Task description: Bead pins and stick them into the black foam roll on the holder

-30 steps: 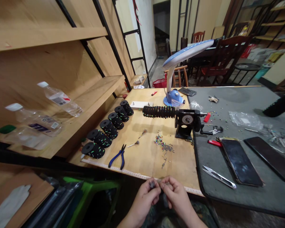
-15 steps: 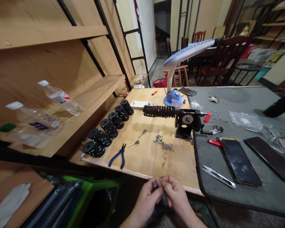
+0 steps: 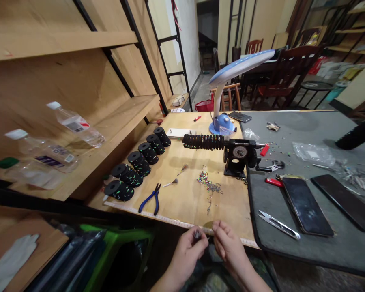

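Both my hands are just below the near edge of the wooden table (image 3: 185, 194). My left hand (image 3: 187, 249) is closed, pinching a small dark tuft of fibres (image 3: 197, 234) between thumb and fingers. My right hand (image 3: 228, 245) is beside it, fingers curled in a pinch near the tuft; what it holds is too small to name. A pile of small coloured beads and metal bits (image 3: 208, 182) lies on the table ahead of my hands. Two small brush-like tufts (image 3: 178, 176) lie left of the pile.
Blue-handled pliers (image 3: 150, 199) and a row of black spools (image 3: 138, 164) lie at left. A black hand-crank winder (image 3: 235, 156) holds a loaded rod. White thread snips (image 3: 278, 225), two phones (image 3: 307, 205), a blue lamp (image 3: 222, 123) and shelf bottles (image 3: 76, 125) are around.
My hands have drawn slightly apart, the right one shifting a little to the right. The left hand still pinches the tuft.
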The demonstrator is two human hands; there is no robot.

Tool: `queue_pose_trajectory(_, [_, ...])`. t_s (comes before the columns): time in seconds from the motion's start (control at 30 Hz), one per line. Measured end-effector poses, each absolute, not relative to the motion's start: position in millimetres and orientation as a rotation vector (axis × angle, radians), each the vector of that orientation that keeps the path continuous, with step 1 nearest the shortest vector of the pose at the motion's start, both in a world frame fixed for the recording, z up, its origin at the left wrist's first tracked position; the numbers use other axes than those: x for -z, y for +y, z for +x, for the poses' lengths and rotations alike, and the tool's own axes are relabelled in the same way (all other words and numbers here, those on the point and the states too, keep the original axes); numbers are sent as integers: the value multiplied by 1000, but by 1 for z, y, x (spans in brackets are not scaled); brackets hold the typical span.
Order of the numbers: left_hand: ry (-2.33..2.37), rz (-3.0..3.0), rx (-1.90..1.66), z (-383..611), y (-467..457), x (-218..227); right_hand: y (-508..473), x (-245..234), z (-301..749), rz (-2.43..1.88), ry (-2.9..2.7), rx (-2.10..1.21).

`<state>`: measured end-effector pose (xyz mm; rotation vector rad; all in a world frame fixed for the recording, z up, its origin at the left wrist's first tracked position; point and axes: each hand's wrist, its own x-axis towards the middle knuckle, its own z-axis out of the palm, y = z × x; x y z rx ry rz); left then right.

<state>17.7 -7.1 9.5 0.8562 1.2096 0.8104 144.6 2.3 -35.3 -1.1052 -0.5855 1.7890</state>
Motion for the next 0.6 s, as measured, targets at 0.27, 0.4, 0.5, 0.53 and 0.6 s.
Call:
queue_pose_trajectory(0.27, [1209,824,-836,14,-4,-10,5,32,150,-1157,-692,-1766])
queue_pose_trajectory(0.4, [1193,788,-880,13,-5,-8,4,28,150,-1203,-732,-1747])
queue_pose_trajectory(0.5, [1160,716,-934,13,-6,-3,2,30,148,-1247,-783,-1719])
queue_pose_trajectory(0.53, [1154,695,-954,13,-7,-1,2,31,147,-1258,-788,-1714])
queue_pose_trajectory(0.6, [1156,691,-998,14,-7,3,0,32,146,-1269,-787,-1712])
